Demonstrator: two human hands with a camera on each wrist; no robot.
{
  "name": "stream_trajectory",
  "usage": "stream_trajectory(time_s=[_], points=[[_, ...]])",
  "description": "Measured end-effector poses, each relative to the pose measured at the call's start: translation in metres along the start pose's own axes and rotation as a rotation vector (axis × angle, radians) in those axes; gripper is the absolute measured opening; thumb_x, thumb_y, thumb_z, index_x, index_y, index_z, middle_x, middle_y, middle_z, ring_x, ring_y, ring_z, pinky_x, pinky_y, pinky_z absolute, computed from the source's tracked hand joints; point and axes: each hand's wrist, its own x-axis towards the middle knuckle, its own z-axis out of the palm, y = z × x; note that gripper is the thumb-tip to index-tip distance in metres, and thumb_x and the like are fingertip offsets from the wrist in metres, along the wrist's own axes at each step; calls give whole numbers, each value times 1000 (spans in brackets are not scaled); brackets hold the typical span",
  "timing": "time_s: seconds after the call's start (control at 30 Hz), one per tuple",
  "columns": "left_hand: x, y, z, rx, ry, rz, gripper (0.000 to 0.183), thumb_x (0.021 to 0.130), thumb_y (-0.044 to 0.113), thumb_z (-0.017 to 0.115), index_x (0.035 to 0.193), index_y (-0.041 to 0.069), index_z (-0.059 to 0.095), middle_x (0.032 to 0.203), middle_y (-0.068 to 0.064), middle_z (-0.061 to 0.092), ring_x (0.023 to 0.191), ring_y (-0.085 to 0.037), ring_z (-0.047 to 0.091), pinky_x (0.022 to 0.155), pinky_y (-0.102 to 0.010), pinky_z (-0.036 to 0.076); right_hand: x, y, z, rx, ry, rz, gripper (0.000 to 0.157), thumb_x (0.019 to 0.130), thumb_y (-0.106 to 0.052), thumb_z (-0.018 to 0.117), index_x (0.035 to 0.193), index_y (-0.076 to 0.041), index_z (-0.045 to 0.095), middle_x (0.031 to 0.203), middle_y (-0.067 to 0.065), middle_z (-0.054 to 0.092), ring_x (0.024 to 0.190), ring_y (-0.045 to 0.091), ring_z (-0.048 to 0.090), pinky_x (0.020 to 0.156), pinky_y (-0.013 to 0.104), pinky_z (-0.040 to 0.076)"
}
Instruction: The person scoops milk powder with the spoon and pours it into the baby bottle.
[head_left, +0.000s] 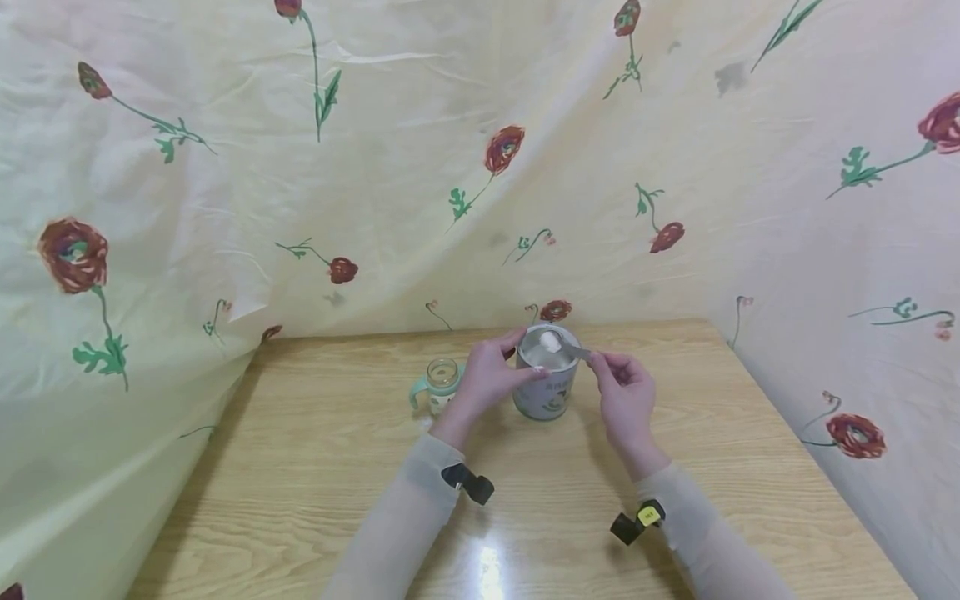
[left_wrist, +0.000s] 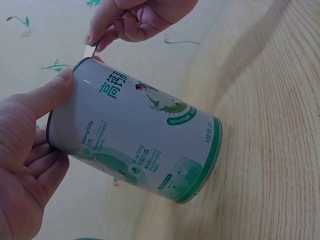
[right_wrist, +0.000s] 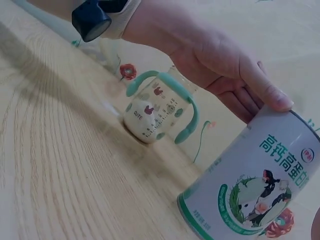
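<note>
An open milk powder can point(head_left: 546, 398), white with a green base band, stands upright on the table. My left hand point(head_left: 489, 373) holds it near the top rim, thumb on the near side and fingers round the far left side. With thumb and fingertips my right hand point(head_left: 628, 398) pinches the handle of a scoop point(head_left: 579, 352). A white heap of powder point(head_left: 551, 341) sits on the scoop's far end, over the can's mouth. In the left wrist view, the can wall hides the scoop's bowl. The right wrist view shows the can's cow picture point(right_wrist: 262, 200).
Just left of the can stands a baby bottle point(right_wrist: 155, 111) with mint-green handles and an open top, partly behind my left hand in the head view. The wooden table point(head_left: 322, 450) meets a floral cloth point(head_left: 420, 167) at its back and sides.
</note>
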Motion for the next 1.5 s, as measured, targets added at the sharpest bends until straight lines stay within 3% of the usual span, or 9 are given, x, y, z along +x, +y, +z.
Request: stream_trajectory(time_s=[0.27, 0.53, 0.97, 1.1, 1.33, 1.5], points=[[0, 0, 0, -11, 2, 0, 84, 82, 35, 96, 153, 8, 59, 155, -5, 56, 135, -28, 62, 109, -37, 55, -1, 0, -1, 52, 24, -7, 19, 102, -14, 76, 109, 2, 69, 102, 6, 79, 84, 9, 67, 65, 14, 49], [0, 0, 0, -14, 7, -2, 83, 82, 33, 97, 152, 7, 59, 154, -6, 57, 135, -28, 63, 108, -37, 55, -3, 0, -1, 34, 29, 15, 21, 104, -18, 74, 109, 1, 67, 94, -10, 77, 85, 10, 66, 67, 15, 50], [-1, 0, 0, -20, 5, -6, 84, 81, 34, 97, 152, 7, 59, 155, -6, 56, 136, -28, 62, 109, -37, 54, -3, 1, -3, 43, 33, 69, 26, 103, -22, 76, 112, 0, 67, 95, -9, 77, 84, 8, 64, 67, 16, 50], [-1, 1, 0, -14, -1, -12, 85, 82, 34, 97, 152, 8, 59, 156, -5, 55, 137, -28, 61, 110, -37, 53, -3, -3, -3, 117, 19, 172, 22, 103, -24, 75, 110, -5, 68, 96, -8, 77, 82, 7, 59, 67, 15, 49], [-1, 1, 0, 5, -5, -24, 88, 81, 37, 96, 154, 8, 57, 157, -4, 54, 138, -29, 60, 111, -39, 53, -1, -24, -3, 448, -27, 531, 8, 107, -20, 69, 105, -12, 71, 95, -7, 65, 77, 2, 47, 63, 10, 44], [0, 0, 0, 16, -5, -9, 87, 82, 37, 96, 154, 7, 57, 157, -5, 54, 137, -29, 61, 111, -41, 53, -1, -32, -4, 487, -53, 590, 9, 109, -17, 65, 108, -9, 69, 96, -6, 60, 77, 1, 47, 63, 9, 44]])
